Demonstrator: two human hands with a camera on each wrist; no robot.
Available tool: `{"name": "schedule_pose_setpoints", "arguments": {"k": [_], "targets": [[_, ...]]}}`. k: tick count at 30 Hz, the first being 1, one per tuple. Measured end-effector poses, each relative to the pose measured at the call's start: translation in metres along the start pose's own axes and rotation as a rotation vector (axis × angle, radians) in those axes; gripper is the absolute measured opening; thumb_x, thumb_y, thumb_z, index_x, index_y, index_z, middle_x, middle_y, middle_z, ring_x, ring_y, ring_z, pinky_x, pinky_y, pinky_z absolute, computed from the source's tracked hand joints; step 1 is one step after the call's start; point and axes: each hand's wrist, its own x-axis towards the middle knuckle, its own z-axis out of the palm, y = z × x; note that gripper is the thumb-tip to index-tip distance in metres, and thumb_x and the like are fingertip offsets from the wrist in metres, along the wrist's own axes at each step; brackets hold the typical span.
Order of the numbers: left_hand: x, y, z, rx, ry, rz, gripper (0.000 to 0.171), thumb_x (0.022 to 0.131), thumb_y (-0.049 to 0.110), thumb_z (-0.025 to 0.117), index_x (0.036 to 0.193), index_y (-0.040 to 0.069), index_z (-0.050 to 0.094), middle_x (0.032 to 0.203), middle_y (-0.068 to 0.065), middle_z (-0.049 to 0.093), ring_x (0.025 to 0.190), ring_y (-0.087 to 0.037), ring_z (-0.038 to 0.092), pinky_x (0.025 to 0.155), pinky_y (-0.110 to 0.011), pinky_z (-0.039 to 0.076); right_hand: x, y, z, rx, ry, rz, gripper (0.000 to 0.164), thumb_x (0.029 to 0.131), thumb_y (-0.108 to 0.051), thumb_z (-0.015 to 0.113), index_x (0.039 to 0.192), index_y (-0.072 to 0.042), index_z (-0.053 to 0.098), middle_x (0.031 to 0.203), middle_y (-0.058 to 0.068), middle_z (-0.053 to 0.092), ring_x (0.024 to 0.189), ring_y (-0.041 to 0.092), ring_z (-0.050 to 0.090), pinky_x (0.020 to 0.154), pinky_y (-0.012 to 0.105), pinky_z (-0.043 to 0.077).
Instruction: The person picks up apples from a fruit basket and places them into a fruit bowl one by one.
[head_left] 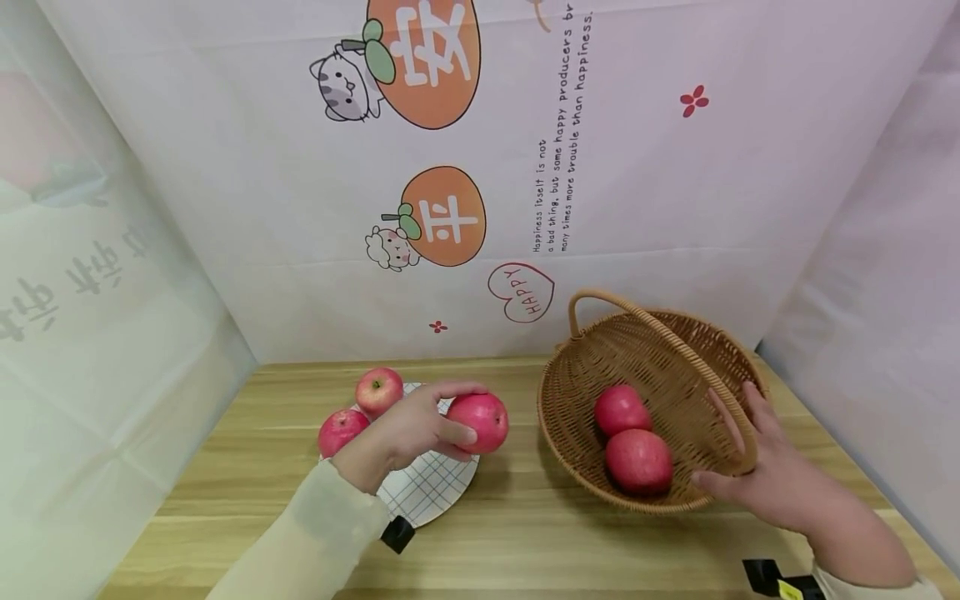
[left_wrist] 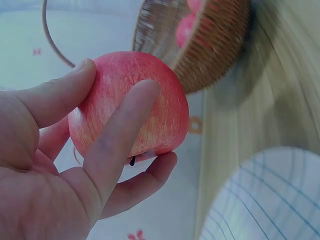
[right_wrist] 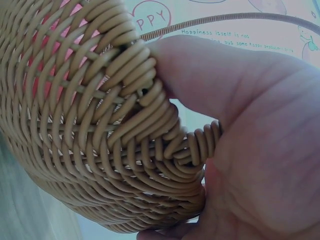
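Note:
My left hand [head_left: 420, 425] grips a red apple [head_left: 483, 423] above the right side of a round plate [head_left: 427, 492] with a blue grid pattern. In the left wrist view the thumb and fingers wrap that apple [left_wrist: 132, 105], its dark stem showing below. Two more apples, one at the back [head_left: 378, 391] and one in front of it [head_left: 342, 432], sit at the plate's left. My right hand [head_left: 787, 479] holds the right rim of a tilted wicker basket [head_left: 562, 408], by the foot of its handle. Inside the basket lie two red apples [head_left: 638, 461].
A wooden table [head_left: 247, 483] carries the plate and the basket. Behind it hangs a white cloth [head_left: 630, 183] printed with orange fruits and lettering. Pale cloth walls [head_left: 97, 292] stand at both sides. The arched basket handle [head_left: 675, 342] rises over the opening.

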Motion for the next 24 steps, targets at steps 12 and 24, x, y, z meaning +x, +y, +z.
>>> {"name": "schedule_pose_setpoints", "arguments": {"k": [12, 24], "targets": [[0.000, -0.034, -0.025, -0.033, 0.194, -0.067, 0.065, 0.083, -0.006, 0.077, 0.142, 0.012, 0.056, 0.144, -0.021, 0.036, 0.111, -0.046, 0.054, 0.074, -0.049, 0.060, 0.000, -0.001, 0.001, -0.042, 0.001, -0.027, 0.118, 0.085, -0.041, 0.079, 0.159, -0.020, -0.010, 0.152, 0.026, -0.036, 0.133, 0.061, -0.023, 0.081, 0.088, 0.022], [0.013, -0.060, -0.031, -0.105, 0.388, -0.071, 0.066, 0.087, -0.003, 0.074, 0.146, 0.014, 0.051, 0.146, -0.023, 0.036, 0.120, -0.048, 0.047, 0.080, -0.050, 0.058, 0.000, -0.002, 0.000, -0.044, -0.009, -0.025, 0.117, 0.086, -0.040, 0.078, 0.159, -0.018, -0.010, 0.152, 0.028, -0.035, 0.133, 0.062, -0.022, 0.082, 0.088, 0.022]]}}
